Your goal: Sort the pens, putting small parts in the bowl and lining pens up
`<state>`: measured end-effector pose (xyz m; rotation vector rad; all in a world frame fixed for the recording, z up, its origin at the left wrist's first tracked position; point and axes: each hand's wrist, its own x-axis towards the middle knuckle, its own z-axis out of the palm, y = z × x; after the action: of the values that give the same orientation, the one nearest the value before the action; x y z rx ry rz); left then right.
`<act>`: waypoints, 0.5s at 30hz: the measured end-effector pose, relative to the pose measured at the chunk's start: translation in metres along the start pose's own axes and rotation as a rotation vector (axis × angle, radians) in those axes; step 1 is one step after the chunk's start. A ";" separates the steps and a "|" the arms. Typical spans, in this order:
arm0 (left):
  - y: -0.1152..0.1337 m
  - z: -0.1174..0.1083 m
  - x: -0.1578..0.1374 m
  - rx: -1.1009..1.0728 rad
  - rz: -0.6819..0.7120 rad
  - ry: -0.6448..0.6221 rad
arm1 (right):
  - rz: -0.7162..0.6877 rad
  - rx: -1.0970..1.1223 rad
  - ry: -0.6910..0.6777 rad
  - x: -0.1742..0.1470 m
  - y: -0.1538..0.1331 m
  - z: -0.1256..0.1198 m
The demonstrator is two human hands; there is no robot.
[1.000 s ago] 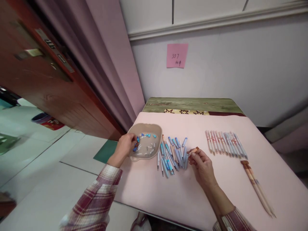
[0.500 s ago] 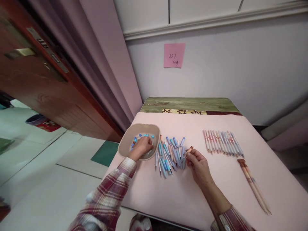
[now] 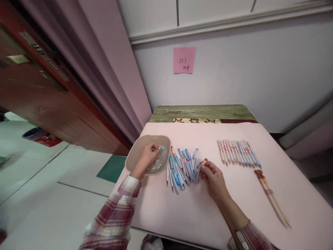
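Observation:
My left hand (image 3: 149, 154) is inside a beige plastic basin (image 3: 134, 155), its thumb and fingers pinched together. What it holds, if anything, is too small to make out. A small blue piece (image 3: 162, 148) shows just beyond its fingertips, and little clear and white pieces (image 3: 155, 166) lie on the basin's bottom. Over the right side of a loose pile of blue, white and peach pen parts (image 3: 179, 170), my right hand (image 3: 213, 177) is closed on a short pen cap (image 3: 204, 161) with a brown end. The rest of that cap is hidden by the fingers.
A row of slim printed pens (image 3: 238, 152) lies at the right of the pink-covered table (image 3: 182, 211). Nearer me are two peach pens with brown tops (image 3: 272, 198). A pink note (image 3: 184, 60) is stuck on the wall, and a wooden door (image 3: 52, 100) stands left.
My left hand has moved up and slightly left inside the basin, uncovering clear pieces on its bottom. My right hand keeps its hold on the pen cap. The view has shifted slightly.

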<state>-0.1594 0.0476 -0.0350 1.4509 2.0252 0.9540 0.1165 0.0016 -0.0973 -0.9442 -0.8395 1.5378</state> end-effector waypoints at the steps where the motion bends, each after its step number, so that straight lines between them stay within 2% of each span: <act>1: 0.005 -0.002 -0.003 -0.062 0.019 0.022 | -0.006 0.007 0.009 0.000 0.000 0.001; 5: 0.036 0.003 -0.027 -0.464 0.040 0.076 | -0.006 0.055 0.044 0.002 -0.002 0.002; 9: 0.065 0.026 -0.050 -0.687 -0.010 -0.065 | 0.004 0.064 0.045 0.005 -0.005 0.001; 12: 0.067 0.042 -0.049 -0.733 -0.056 -0.109 | 0.006 0.067 0.021 0.006 -0.006 0.000; 15: 0.050 0.042 -0.034 -0.707 -0.107 -0.025 | 0.021 0.068 0.001 0.006 -0.008 -0.001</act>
<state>-0.0870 0.0362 -0.0253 0.9474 1.4868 1.4026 0.1203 0.0084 -0.0916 -0.9071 -0.7736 1.5743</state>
